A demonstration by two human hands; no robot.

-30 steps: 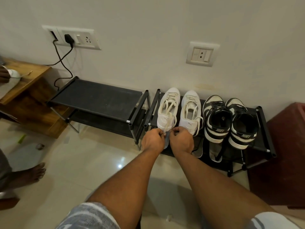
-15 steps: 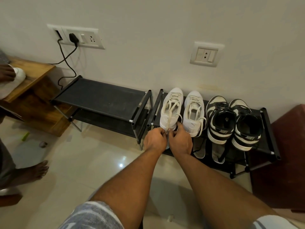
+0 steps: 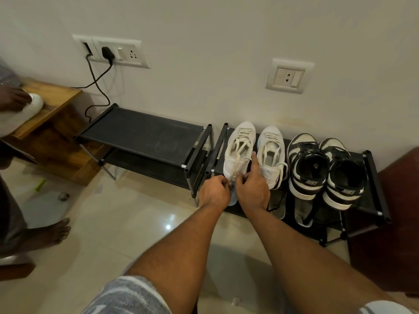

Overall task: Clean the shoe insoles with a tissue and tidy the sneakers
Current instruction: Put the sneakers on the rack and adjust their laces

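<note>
Two black racks stand side by side at the wall, the left rack [image 3: 145,137] and the right rack [image 3: 376,184]. On top of the right rack sit four sneakers: two white sneakers [image 3: 238,152] and two black-and-white sneakers [image 3: 306,168], each with NIKE on its heel. On the shelf below we count three insoles [image 3: 302,214]. Our left hand [image 3: 214,192] pinches the lace [image 3: 235,166] of the left white one. Our right hand [image 3: 251,189] curls at the same lace, with one finger straight along the shoe.
</note>
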